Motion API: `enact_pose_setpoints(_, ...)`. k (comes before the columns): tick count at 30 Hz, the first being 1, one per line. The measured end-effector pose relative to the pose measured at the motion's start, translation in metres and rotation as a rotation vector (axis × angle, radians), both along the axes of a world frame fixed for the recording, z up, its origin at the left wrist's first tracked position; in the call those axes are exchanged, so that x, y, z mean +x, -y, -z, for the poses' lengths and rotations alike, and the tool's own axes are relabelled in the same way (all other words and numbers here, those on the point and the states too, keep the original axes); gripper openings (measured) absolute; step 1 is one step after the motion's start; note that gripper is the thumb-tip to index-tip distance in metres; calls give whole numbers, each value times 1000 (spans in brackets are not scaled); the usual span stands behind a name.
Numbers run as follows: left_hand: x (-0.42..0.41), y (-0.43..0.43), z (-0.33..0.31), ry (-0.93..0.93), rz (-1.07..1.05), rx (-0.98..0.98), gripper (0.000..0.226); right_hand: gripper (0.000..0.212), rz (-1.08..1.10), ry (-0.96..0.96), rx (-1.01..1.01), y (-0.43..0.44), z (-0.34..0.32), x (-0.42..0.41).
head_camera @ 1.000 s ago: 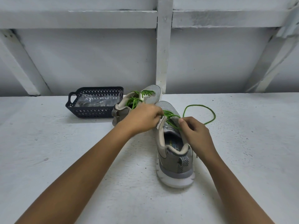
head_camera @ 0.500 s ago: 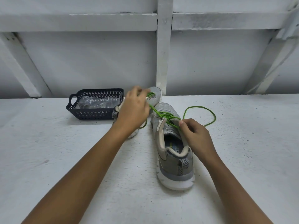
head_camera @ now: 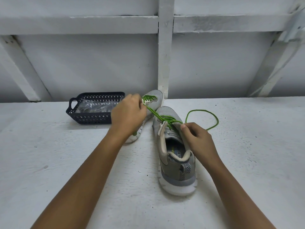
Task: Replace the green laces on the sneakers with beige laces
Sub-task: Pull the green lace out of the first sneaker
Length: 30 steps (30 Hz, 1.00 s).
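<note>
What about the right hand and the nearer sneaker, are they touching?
Touching. In the head view the right hand pinches the nearer sneaker at its eyelet edge.

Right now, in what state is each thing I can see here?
near sneaker: upright, partly unlaced.
green lace: pulled taut by left hand; free end looped on table.
far sneaker: laced green.
right hand: grips near sneaker's upper.
basket: holds clear plastic wrapping.

grey knit-mesh cloth sneaker (head_camera: 175,156), white rubbery sole; green woven cord lace (head_camera: 202,119); dark blue perforated plastic basket (head_camera: 92,116), crinkly clear film inside; rough matt white-painted bench (head_camera: 247,162).
</note>
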State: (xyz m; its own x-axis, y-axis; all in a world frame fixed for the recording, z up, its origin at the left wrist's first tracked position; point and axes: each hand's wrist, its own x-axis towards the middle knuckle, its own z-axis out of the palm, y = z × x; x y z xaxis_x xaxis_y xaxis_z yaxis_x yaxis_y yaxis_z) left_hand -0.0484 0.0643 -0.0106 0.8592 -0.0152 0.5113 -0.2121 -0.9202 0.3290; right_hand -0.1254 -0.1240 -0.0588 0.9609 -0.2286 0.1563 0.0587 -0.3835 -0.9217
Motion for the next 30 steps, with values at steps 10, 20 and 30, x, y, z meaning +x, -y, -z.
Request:
enact_pose_setpoints(10, -2, 14, 20, -114, 455, 320, 26, 15, 1, -3, -5, 0, -1, 0)
enact_pose_setpoints(20, -5, 0, 11, 1, 158, -174, 19, 17, -25, -32, -7, 2, -3, 1)
enact_pose_setpoints(30, -47, -32, -5, -929, 354, 470, 30, 32, -63, -148, -352, 21, -5, 40)
